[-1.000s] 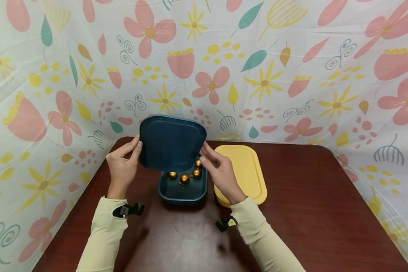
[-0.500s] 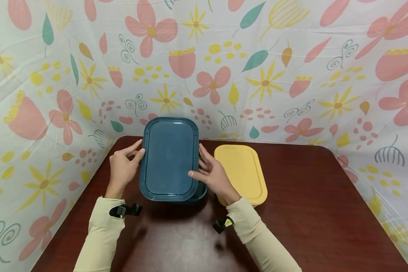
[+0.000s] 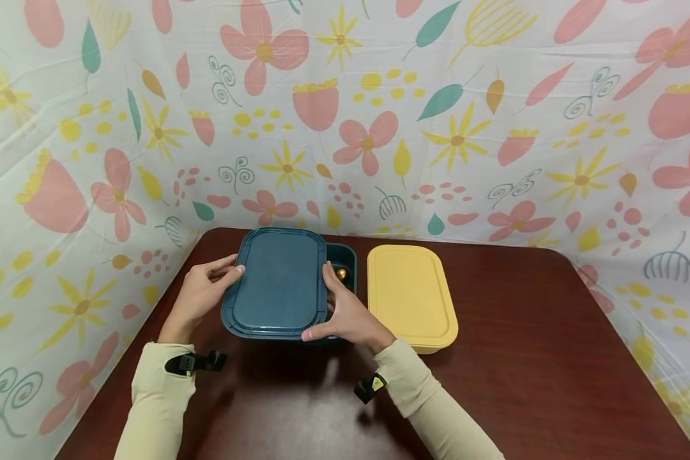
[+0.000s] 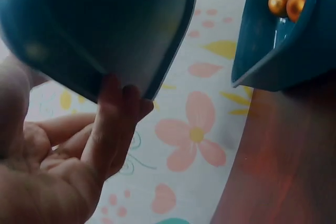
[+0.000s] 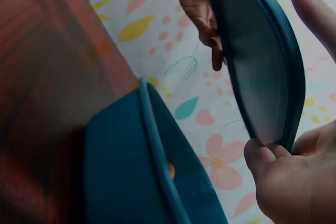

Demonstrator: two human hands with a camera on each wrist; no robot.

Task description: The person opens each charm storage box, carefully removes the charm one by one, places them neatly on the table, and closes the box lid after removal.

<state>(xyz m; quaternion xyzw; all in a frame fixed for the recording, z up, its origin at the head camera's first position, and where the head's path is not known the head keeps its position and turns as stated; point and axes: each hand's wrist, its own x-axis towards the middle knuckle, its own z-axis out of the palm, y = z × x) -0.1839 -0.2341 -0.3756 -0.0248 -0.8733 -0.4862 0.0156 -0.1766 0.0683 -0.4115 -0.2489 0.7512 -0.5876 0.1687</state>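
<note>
From above, the raised blue lid (image 3: 276, 281) covers most of the blue container (image 5: 115, 166); an open strip lies along its right side, partly obstructed by the right fingers (image 3: 332, 282). The gap to the yellow-lidded box (image 3: 412, 297) is narrow; beyond it, the surface (image 3: 523, 358) offers wide passage.

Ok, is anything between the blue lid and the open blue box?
Only the left hand and right hand, gripping the edges of the lid, fingertips at its underside. Nothing else visible stands between; gold balls lie inside the box.

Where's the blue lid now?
In the head view, left of the yellow box, the blue lid is between left hand and right hand, partly hiding the blue box.
</note>
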